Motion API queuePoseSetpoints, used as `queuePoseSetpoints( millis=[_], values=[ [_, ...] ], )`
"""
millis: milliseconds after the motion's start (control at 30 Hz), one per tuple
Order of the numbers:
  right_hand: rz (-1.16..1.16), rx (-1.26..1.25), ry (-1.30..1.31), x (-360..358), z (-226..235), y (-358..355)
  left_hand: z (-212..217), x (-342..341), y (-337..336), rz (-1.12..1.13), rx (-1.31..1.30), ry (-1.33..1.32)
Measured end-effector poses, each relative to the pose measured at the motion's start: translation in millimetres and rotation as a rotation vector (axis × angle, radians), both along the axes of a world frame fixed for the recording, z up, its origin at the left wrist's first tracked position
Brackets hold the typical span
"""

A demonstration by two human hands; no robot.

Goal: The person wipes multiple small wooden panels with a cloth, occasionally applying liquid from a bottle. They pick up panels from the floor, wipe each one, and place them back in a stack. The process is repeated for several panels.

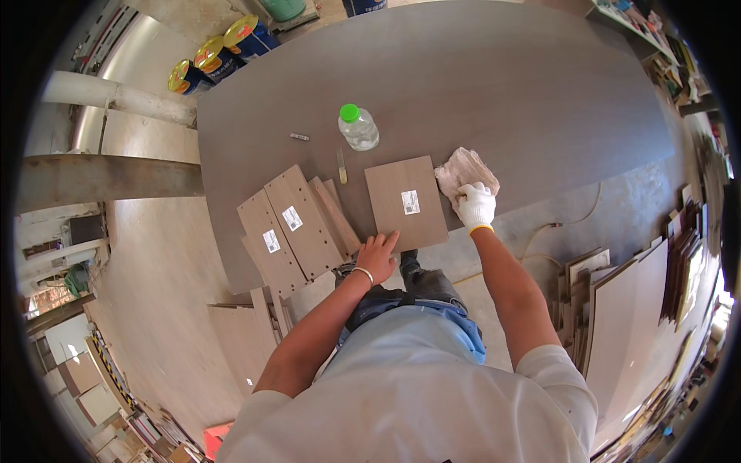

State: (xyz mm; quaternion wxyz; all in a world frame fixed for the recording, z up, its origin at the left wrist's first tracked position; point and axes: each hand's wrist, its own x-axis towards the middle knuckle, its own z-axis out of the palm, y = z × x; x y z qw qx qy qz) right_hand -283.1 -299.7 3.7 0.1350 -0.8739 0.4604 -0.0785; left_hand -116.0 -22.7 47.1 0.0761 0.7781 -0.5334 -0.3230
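Observation:
A square brown wooden board with a white label lies flat in front of me, its near edge reaching the table's edge. My left hand, bare with a light bracelet at the wrist, rests at the board's near left corner, fingers stretched out and fingertips on it. In a white glove, my right hand is closed on a crumpled pinkish-beige cloth, which lies beside the board's right edge. Left of the board, several drilled and labelled panels lie overlapping.
On the large grey-brown table stand a clear bottle with a green cap, a small knife-like tool and a small dark piece. Paint cans stand beyond the left corner. Panels lean at the right; a hose crosses the floor.

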Motion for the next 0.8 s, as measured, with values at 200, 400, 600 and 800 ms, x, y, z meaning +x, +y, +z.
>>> queuePoseSetpoints(
  millis=[200, 400, 600, 800],
  values=[
    [-0.358, 0.694, -0.456, -15.5, 28.6, -4.8, 0.2, -2.2, 21.0, 0.113, -0.079, 0.019],
    [-0.423, 1.167, -1.009, -33.8, 90.1, 53.6, 56.4, -19.0, -17.2, 0.235, -0.39, 0.328],
    [-0.286, 1.356, -1.188, -8.2, 143.7, 103.4, 128.1, -29.6, -73.2, 0.227, -0.571, 0.589],
    [-0.246, 1.819, -1.486, 3.4, 147.1, 110.1, 145.8, -17.5, -61.9, 0.316, -0.652, 0.3]
  ],
)
